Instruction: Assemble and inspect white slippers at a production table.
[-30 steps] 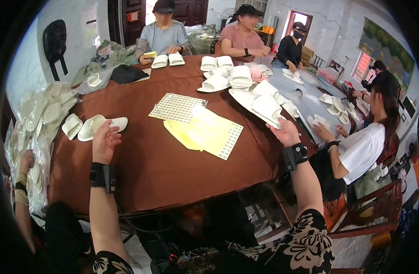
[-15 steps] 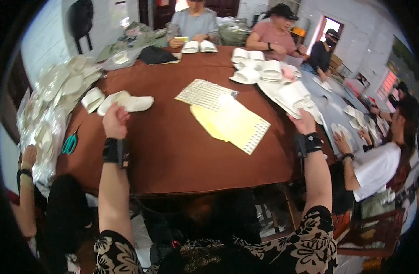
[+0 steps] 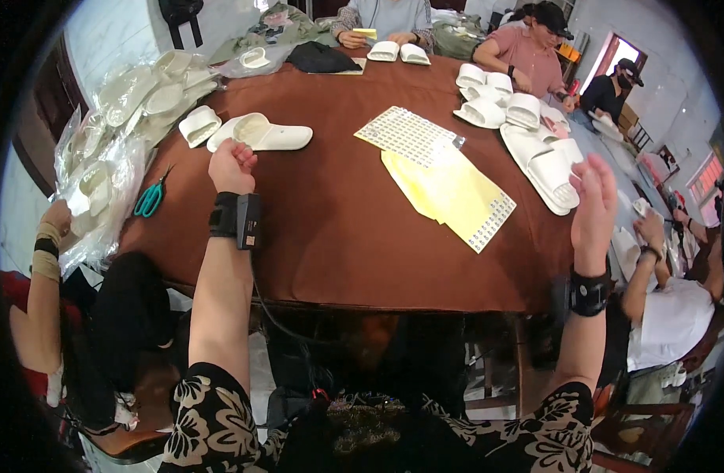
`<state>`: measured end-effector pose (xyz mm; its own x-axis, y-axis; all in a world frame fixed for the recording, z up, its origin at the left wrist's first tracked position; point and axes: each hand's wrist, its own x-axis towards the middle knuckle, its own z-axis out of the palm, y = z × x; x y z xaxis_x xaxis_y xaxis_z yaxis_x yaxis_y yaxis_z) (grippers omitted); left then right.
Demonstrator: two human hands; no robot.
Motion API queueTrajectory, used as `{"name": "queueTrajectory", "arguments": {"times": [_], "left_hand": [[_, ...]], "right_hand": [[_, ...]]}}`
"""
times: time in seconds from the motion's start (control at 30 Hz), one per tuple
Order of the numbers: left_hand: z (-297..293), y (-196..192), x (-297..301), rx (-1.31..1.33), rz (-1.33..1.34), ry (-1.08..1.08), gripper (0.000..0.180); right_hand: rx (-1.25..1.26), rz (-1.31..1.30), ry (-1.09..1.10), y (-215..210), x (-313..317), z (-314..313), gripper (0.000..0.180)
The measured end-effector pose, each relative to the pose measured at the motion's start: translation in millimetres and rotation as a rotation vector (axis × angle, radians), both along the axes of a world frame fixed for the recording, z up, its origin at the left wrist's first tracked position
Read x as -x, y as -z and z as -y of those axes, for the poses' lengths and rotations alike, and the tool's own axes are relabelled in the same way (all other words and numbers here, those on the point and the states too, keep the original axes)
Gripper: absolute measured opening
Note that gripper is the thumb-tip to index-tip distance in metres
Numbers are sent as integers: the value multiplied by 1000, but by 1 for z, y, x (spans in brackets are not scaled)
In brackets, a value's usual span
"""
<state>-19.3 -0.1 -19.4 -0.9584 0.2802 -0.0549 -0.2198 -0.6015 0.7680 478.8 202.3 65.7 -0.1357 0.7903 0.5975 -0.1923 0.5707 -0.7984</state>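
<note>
On brown cloth-covered table (image 3: 338, 244), left part: white one-strap slide slipper (image 3: 287, 137), lying flat, strap toward the left, bare footbed toward the right. Just left of it, second white slide (image 3: 199, 126), strap up.

At the near edge of the first slipper, left hand (image 3: 233, 167), with loosely curled fingers; cannot tell whether touching or gripping it. Around the wrist, black band with small boxy device (image 3: 249, 221).

To the right, raised over the table's side: right hand (image 3: 593, 193), open, with extended fingers. Just beyond, pair of white slides (image 3: 545, 169), side by side; cannot tell about contact. Farther back, cluster of more white slides (image 3: 484, 94).

Between the hands, well apart from both: pale sheet of small printed labels (image 3: 405, 130), meeting yellow sheets (image 3: 433, 185) with printed strip along the right edge.

Left of the left hand, teal-handled scissors (image 3: 150, 200), then heap of clear plastic bags (image 3: 109, 150) full of white slippers. At the bags, co-worker's bandaged arm (image 3: 46, 244).

Far edge: crumpled black cloth item (image 3: 321, 57), another white pair (image 3: 399, 52), seated person in grey (image 3: 393, 16). Farther right, person in pink (image 3: 519, 47).
</note>
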Motion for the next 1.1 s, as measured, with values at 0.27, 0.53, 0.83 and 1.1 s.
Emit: {"name": "queueTrajectory", "arguments": {"times": [0.27,0.53,0.83,1.1], "left_hand": [[-3,4,10,90,-3,85,15],[-6,13,32,101,-48,142,15],[-6,9,25,122,-36,132,18],[-6,7,24,131,-19,130,21]], "right_hand": [[-325,166,-844,-69,55,178,23],[-587,327,-1043,-66,59,212,23],[-612,334,-1066,-50,42,213,23],[-637,311,-1077,-41,30,209,23]]}}
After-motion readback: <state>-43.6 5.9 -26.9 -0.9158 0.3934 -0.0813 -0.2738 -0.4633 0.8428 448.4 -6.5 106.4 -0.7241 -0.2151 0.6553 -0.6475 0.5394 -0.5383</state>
